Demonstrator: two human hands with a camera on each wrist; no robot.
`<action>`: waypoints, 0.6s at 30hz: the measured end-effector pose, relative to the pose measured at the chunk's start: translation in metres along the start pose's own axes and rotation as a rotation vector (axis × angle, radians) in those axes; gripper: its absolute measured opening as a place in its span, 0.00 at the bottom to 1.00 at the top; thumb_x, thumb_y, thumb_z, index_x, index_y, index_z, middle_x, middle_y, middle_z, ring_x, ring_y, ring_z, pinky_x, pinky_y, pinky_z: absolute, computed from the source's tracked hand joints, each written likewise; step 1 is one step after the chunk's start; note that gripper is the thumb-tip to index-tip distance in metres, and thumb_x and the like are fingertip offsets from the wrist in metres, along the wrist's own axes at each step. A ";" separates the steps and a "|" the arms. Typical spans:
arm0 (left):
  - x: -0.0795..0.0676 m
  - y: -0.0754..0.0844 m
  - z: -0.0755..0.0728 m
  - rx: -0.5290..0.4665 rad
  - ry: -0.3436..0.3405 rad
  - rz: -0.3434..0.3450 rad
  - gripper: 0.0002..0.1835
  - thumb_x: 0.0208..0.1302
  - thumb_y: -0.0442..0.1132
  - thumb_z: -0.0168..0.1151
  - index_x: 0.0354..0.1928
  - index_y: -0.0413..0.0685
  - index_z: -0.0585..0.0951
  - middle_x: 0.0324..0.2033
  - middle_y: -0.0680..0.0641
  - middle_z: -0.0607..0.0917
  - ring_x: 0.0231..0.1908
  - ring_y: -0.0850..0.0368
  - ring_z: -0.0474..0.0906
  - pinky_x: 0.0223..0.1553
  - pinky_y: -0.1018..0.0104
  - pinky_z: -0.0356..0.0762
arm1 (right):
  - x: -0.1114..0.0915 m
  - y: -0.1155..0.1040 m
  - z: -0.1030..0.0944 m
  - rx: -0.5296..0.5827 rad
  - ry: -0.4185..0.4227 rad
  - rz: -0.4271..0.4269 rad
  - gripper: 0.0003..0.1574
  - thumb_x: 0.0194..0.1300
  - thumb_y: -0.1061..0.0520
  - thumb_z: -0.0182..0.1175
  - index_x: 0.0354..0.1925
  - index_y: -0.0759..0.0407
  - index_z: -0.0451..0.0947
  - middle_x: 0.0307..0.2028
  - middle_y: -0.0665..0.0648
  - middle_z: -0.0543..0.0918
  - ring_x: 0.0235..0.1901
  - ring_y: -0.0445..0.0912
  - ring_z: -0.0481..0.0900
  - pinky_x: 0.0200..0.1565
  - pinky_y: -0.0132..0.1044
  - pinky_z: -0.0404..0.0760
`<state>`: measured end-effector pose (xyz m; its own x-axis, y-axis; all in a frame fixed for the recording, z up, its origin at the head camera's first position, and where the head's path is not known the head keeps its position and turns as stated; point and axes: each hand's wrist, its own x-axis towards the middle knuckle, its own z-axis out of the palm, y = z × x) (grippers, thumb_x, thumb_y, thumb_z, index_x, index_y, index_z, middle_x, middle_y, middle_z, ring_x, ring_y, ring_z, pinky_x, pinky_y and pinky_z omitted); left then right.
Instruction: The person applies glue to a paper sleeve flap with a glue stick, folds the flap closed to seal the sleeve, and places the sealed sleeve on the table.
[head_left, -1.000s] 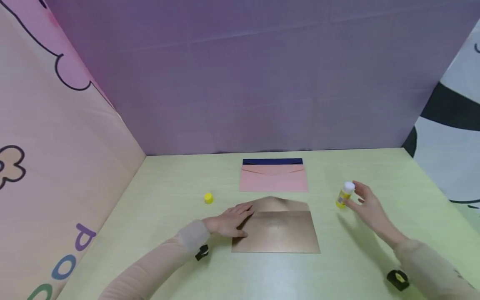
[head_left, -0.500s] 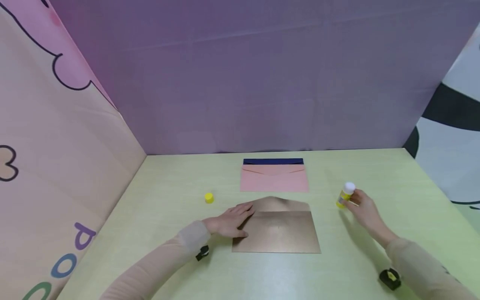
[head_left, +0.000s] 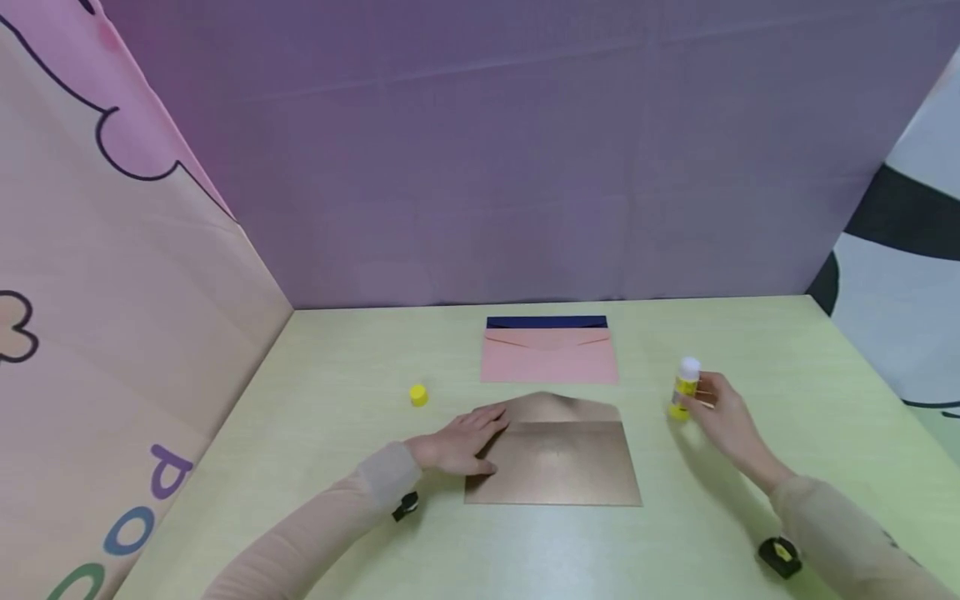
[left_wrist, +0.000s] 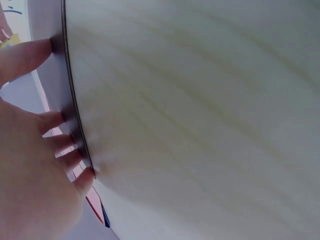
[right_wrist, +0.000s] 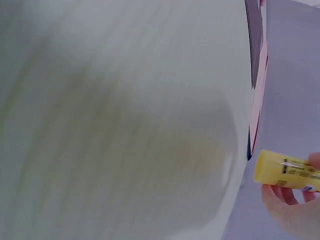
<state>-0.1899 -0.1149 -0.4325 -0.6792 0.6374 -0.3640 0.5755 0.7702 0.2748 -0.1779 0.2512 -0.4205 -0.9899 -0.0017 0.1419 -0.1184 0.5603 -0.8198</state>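
Your left hand (head_left: 457,443), fingers spread and gripping nothing, rests on the left side of a brown envelope (head_left: 562,468); to its right, your right hand (head_left: 726,418) pinches a glue stick (head_left: 684,388) between thumb and fingers. The envelope has a metallic sheen, its flap turned out to the far side; the glue stick tilts slightly, white-topped over yellow. A yellow cap (head_left: 418,395) sits beyond your left wrist, pink (head_left: 549,360) and navy envelopes (head_left: 546,322) past the flap, and tabletop (head_left: 651,458) separates the brown envelope's right edge from your right hand.
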 end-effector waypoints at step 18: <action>0.002 -0.003 0.003 0.030 0.018 -0.001 0.41 0.59 0.55 0.51 0.68 0.48 0.46 0.68 0.49 0.40 0.67 0.54 0.37 0.65 0.57 0.41 | -0.007 -0.036 0.018 -0.075 0.198 -0.368 0.22 0.51 0.70 0.60 0.47 0.73 0.72 0.37 0.65 0.76 0.36 0.25 0.65 0.34 0.13 0.69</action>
<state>-0.1911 -0.1161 -0.4368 -0.6878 0.6368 -0.3483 0.5877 0.7702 0.2477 -0.1681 0.2163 -0.4023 -0.8476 -0.0584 0.5275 -0.4483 0.6107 -0.6527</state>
